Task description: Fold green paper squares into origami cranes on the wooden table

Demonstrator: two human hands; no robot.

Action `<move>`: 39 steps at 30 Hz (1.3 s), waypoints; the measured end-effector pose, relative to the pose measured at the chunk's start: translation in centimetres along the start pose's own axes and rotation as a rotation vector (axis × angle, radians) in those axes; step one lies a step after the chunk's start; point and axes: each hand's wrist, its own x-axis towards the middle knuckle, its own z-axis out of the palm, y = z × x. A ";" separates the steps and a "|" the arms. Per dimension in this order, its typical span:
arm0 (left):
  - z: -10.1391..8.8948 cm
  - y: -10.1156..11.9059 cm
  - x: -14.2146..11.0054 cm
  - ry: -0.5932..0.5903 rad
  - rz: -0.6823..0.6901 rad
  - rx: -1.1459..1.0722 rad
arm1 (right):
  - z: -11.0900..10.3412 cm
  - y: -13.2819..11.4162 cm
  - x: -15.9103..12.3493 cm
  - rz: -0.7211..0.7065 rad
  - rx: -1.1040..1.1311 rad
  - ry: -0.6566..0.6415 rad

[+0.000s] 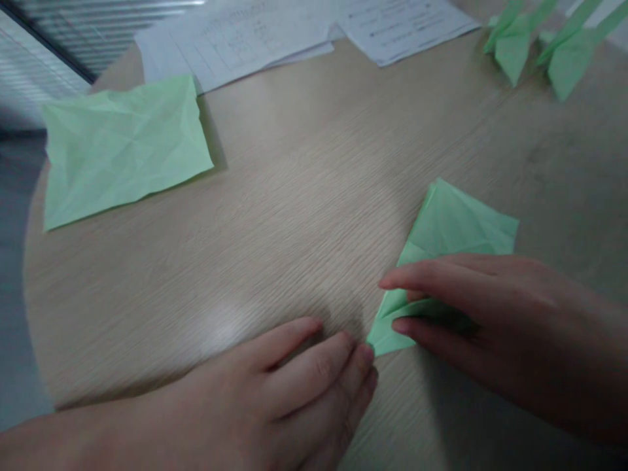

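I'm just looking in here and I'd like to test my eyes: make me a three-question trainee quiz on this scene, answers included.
1. Where do the printed sheets lie? A: between the hands; B: at the far side of the table; C: under the right hand.
2. True or false: the left hand has fingertips at a corner of the folded green paper.
3. How many folded green figures are at the picture's upper right?

Key: 1. B. 2. True. 3. Two.
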 end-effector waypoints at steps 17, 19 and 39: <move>2.0 -0.4 -0.7 0.162 0.001 0.111 | 0.0 1.7 0.4 0.112 -0.014 0.161; 1.7 -1.1 -0.5 0.183 0.071 0.116 | 0.0 1.6 0.4 0.109 -0.017 0.167; 1.2 -0.6 -0.5 0.116 0.008 0.086 | 0.1 1.4 0.3 0.099 -0.026 0.170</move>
